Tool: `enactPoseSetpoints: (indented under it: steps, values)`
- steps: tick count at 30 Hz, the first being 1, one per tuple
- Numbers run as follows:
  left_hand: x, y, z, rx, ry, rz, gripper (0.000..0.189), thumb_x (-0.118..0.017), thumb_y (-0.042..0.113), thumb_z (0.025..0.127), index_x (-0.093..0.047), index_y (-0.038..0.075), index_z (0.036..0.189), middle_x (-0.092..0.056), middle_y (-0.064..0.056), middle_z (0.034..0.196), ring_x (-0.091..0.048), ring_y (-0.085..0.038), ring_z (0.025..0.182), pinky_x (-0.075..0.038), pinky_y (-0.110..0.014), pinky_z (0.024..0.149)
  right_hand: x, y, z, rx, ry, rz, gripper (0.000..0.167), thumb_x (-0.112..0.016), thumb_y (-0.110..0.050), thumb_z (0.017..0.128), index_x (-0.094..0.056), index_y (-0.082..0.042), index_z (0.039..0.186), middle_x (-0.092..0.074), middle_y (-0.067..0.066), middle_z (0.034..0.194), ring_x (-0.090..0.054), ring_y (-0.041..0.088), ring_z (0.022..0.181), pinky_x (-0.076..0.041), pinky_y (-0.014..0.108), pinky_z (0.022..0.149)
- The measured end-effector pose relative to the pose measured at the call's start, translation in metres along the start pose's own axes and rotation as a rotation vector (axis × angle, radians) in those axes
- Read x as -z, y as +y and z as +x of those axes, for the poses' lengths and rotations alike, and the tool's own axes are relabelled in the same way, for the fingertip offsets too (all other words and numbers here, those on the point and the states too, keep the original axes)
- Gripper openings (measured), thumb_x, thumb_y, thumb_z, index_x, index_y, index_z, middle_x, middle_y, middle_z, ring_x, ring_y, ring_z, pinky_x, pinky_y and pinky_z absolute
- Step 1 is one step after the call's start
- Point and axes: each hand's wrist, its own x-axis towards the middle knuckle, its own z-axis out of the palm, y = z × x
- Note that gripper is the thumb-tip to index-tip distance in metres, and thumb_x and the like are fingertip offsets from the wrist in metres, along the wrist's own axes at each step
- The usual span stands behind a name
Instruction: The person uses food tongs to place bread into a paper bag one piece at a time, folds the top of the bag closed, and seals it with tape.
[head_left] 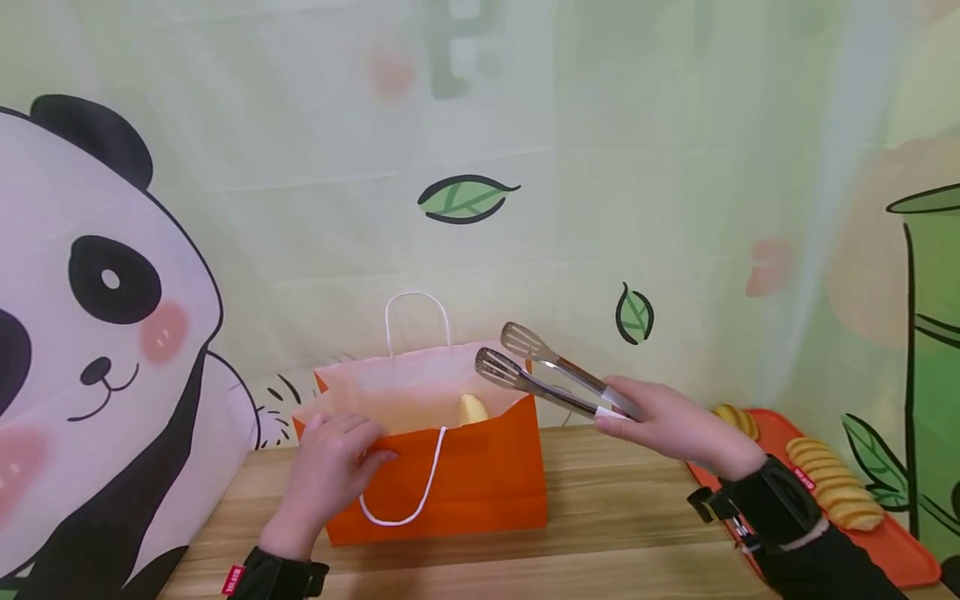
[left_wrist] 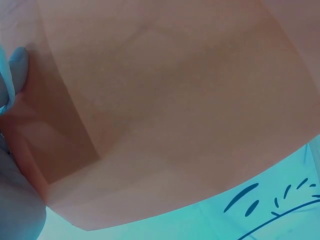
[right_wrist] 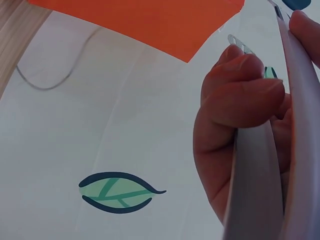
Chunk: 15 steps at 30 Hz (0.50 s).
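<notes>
the bag (head_left: 480,479) stands on the table (head_left: 622,517), its near side in the left fingers (head_left: 366,434). right of these, in the bag, sits bread (head_left: 472,409). tongs (head_left: 542,387) in the right fingers (head_left: 618,427) reach left, to the bag's upper right. right of those fingers, the tray (head_left: 909,557) bears two loaves (head_left: 836,486). a backdrop (head_left: 562,233) hangs behind.

1. Table (head_left: 622,525): light brown surface with wood grain running from side to side.
2. Bag (head_left: 487,479): orange, standing upright on the table, mouth open upward; one white handle (head_left: 417,293) rises at the back, another hangs over the front.
3. Tray (head_left: 911,560): orange-red, lying at the right, apart from the bag.
</notes>
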Motion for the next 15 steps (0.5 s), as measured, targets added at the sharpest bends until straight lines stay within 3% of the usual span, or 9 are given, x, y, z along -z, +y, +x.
enactPoseSetpoints:
  steps: [9, 15]
  values:
    - [-0.001, -0.001, -0.001, -0.01, 0.009, 0.001, 0.031, -0.095, 0.011, 0.061, -0.071, 0.015, 0.08, -0.065, 0.006, 0.075, -0.055, -0.011, 0.07, -0.029, -0.033, 0.07, 0.005, 0.006, -0.01, -0.034, 0.017, 0.048, 0.062, -0.065, -0.04, 0.096, -0.047, 0.002, 0.137, -0.061, 0.009, 0.109, -0.056, 0.025, 0.094, -0.048, 0.045, 0.082]
    - [-0.002, -0.001, 0.0, -0.024, 0.024, -0.002, 0.032, -0.096, 0.011, 0.06, -0.07, 0.015, 0.078, -0.064, 0.006, 0.073, -0.054, -0.011, 0.069, -0.026, -0.032, 0.069, 0.01, 0.014, -0.015, -0.049, 0.035, 0.025, 0.061, -0.065, -0.04, 0.096, -0.047, 0.001, 0.138, -0.061, 0.009, 0.11, -0.056, 0.024, 0.095, -0.048, 0.043, 0.081]
